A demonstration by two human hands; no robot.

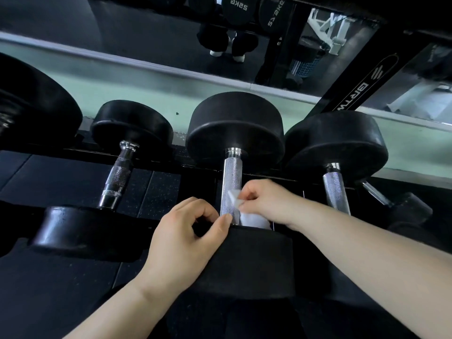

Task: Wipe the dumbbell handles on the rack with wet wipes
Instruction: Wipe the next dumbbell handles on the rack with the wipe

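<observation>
A black dumbbell lies on the rack in the middle, its knurled chrome handle (231,184) running away from me between two rubber heads. My right hand (266,200) pinches a white wet wipe (247,214) against the right side of that handle, near its lower end. My left hand (188,231) rests on the near rubber head (247,260) with curled fingers, the thumb tip touching the handle's base; it holds nothing that I can see.
More dumbbells sit on the rack: a smaller one with a shiny handle (117,177) to the left, another (335,187) to the right. A mirror (171,40) runs behind the rack. A black rack upright (362,94) stands at the upper right.
</observation>
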